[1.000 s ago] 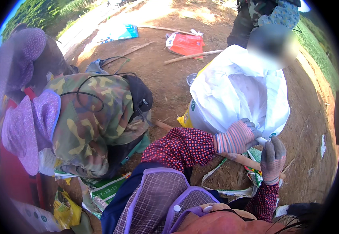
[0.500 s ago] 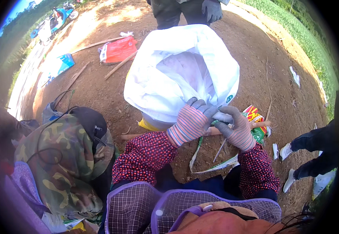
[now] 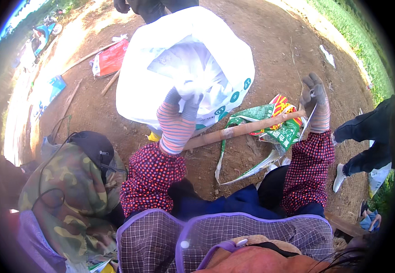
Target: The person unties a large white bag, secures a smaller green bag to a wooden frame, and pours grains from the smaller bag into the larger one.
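A large white woven sack (image 3: 136, 86) stands in front of me with its mouth spread wide and a thin white plastic liner (image 3: 192, 57) inside. My left hand (image 3: 179, 113), in a striped glove with grey fingers, is closed round the liner's gathered neck at the near side of the mouth. Out to the right, my right hand (image 3: 315, 100), gloved alike, is closed on a thin pale plastic strip (image 3: 307, 123) that hangs beside its wrist. A wooden pole (image 3: 247, 128) lies between the sack and me, its right end near my right hand.
Under the pole lies a crumpled green, red and yellow bag (image 3: 268, 113) with loose torn strips. A camouflage-clothed person (image 3: 70, 182) is close on my left. Another person's dark legs (image 3: 365, 136) are at right, and one stands beyond the sack. A red bag (image 3: 111, 58) lies at far left.
My hands have moved apart: the right went out to the right, away from the sack, while the left now grips the liner's bunched neck. The person beyond the sack appears further left.
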A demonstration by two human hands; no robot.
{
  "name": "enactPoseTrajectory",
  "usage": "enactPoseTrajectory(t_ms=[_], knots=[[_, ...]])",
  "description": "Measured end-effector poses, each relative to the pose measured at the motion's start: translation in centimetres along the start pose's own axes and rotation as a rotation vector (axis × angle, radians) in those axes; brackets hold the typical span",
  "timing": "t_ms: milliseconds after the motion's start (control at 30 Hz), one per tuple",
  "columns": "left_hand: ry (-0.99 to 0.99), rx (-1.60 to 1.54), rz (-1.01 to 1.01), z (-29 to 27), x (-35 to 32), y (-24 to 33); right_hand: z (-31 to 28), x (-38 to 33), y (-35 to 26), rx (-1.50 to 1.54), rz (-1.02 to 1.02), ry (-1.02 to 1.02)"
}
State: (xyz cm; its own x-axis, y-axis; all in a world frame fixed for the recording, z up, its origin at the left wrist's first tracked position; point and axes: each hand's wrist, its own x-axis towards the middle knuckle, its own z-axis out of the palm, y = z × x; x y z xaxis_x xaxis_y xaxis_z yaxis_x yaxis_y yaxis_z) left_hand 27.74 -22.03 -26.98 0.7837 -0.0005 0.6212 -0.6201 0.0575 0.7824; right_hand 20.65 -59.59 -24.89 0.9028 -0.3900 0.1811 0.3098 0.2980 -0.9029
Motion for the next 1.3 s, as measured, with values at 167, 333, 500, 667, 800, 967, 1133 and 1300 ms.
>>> enactPoseTrajectory(t_ms=[167,333,500,667,800,967,1133,1300], knots=[[0.517,-0.359,-0.022,-6.4,6.3,1.9,-16.0,2.6,8.4,0.052,0.223,1.176],[0.421,0.013,-0.063,-12.6,6.0,0.6,-9.9,1.6,10.4,-0.368,0.162,0.699],[-0.500,1.352,0.234,-3.0,2.1,-2.9,-3.7,1.9,13.5,-0.739,-0.127,0.129],[-0.751,1.218,0.036,-1.0,2.1,-1.2,4.7,-2.5,10.2,-0.963,-0.251,-0.188],[-0.239,0.871,-0.004,-5.0,3.2,0.2,4.8,-2.0,11.2,-0.988,-0.307,-0.274],[0.074,0.520,0.139,-2.7,4.1,0.6,-8.9,0.4,13.2,-0.832,-0.056,0.229],[0.213,-0.032,-0.429,-5.7,3.3,0.9,-17.1,3.3,14.4,-0.872,-0.070,0.650],[0.339,0.216,-0.092,-3.5,2.0,0.2,-28.4,-1.3,13.5,-1.118,0.254,0.673]])
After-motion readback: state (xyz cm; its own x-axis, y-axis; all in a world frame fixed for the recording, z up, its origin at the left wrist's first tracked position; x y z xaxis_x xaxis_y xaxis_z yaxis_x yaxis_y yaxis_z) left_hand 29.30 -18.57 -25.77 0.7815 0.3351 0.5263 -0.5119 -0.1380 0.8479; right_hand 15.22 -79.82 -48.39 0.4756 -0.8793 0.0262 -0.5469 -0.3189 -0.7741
